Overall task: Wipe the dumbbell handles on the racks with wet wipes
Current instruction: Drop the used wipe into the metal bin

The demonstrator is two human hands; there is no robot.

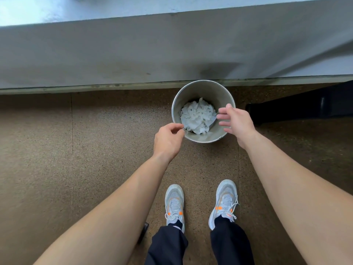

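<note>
A round metal waste bin (191,88) stands on the floor against a grey wall base, with a heap of crumpled white wipes (197,116) inside it. My left hand (168,139) hovers at the bin's near left rim, fingers loosely curled and holding nothing. Over the bin's right rim is my right hand (236,121), fingers spread apart and empty. No dumbbell or rack shows in this view.
A grey wall and ledge (152,50) run across the top. A dark black base of some equipment (305,106) lies at the right beside the bin. Brown speckled flooring (57,150) spreads around. My two feet in pale sneakers (200,203) stand just behind the bin.
</note>
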